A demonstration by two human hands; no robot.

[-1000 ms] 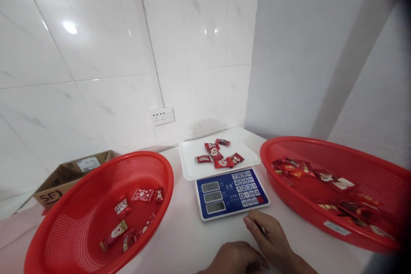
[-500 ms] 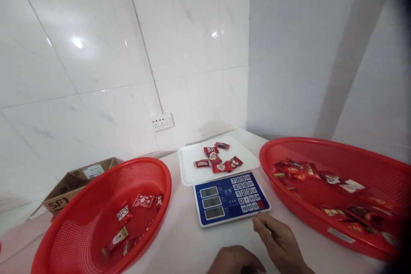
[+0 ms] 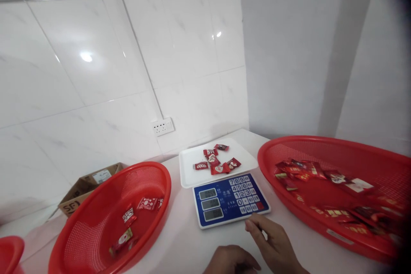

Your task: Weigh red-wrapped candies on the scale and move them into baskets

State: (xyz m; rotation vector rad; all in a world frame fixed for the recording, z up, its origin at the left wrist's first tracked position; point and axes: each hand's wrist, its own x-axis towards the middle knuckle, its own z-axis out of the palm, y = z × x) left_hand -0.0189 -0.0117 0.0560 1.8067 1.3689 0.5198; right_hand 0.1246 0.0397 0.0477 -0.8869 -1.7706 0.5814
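Note:
My right hand (image 3: 271, 239) lies on the white table just in front of the near right corner of a digital scale (image 3: 229, 199) with a blue keypad panel. Its fingers are stretched flat and hold nothing. My left hand (image 3: 231, 261) rests beside it at the bottom edge, mostly cut off, so its fingers are unclear. The scale's white tray (image 3: 189, 175) carries several red wrapped candies (image 3: 218, 163). A red mesh basket (image 3: 96, 207) on the left holds a few candies (image 3: 146, 203). A larger red basket (image 3: 321, 143) on the right holds many more candies (image 3: 308, 171).
A cardboard box (image 3: 86, 182) sits behind the left basket against the tiled wall. A wall socket (image 3: 163, 126) is above the table behind the scale. Another red rim (image 3: 9, 250) shows at the bottom left corner. A white wall closes the right side.
The view has tilted upward and shifted, bringing the wall's border tiles and a red rim at the bottom left into sight. My hands have stayed in front of the scale.

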